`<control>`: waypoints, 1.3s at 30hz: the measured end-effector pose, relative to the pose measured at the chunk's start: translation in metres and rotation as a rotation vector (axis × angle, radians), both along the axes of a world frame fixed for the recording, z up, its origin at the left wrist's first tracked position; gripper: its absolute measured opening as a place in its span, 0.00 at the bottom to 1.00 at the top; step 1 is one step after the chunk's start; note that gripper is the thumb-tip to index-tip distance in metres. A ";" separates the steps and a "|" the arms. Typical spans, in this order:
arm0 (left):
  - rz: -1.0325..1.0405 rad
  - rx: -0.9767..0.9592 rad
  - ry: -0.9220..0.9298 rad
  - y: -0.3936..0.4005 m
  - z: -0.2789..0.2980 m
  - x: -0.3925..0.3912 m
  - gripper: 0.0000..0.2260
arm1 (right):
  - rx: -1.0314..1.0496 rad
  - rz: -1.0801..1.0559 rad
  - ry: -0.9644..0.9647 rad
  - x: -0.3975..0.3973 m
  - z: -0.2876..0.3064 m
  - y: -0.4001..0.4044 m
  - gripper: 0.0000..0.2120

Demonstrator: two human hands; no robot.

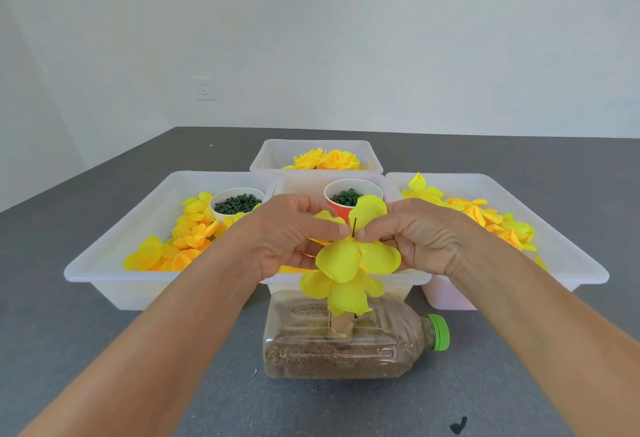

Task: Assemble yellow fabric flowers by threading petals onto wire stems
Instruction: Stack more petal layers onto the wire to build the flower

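Hands (353, 234) pinch petals (358, 258) on wire stem (354, 227).

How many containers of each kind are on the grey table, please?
Translucent white plastic trays: 4
White paper cup of green pieces: 1
Red paper cup of green pieces: 1
Clear plastic bottle lying on its side, green cap: 1
Total: 7

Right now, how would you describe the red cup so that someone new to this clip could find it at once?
Start at the grey table and the cluster of clear plastic bins on it; take the middle bin, just behind the person's hands. The red cup stands inside it, filled with dark green wire loops. The other cup, in the left bin, is white, so colour settles it.
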State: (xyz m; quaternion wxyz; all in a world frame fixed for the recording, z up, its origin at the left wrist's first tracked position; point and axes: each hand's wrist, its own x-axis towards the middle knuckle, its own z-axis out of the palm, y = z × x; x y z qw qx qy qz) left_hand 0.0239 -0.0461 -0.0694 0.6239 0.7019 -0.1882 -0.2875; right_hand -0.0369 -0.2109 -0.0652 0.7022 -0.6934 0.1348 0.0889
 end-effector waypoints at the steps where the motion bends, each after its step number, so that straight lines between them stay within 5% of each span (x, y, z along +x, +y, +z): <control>1: -0.016 0.013 0.000 0.001 -0.001 -0.001 0.13 | 0.002 -0.011 -0.006 -0.001 -0.002 0.001 0.09; 9: -0.059 0.059 0.008 0.009 -0.006 0.000 0.20 | -0.061 -0.027 -0.028 -0.007 -0.007 0.006 0.14; 25: -0.040 0.117 0.035 0.011 -0.011 -0.001 0.11 | -0.040 0.015 0.048 -0.005 -0.016 0.004 0.08; 39: 0.087 0.135 -0.033 0.005 -0.016 0.003 0.14 | -0.120 -0.007 0.067 -0.002 -0.015 0.003 0.09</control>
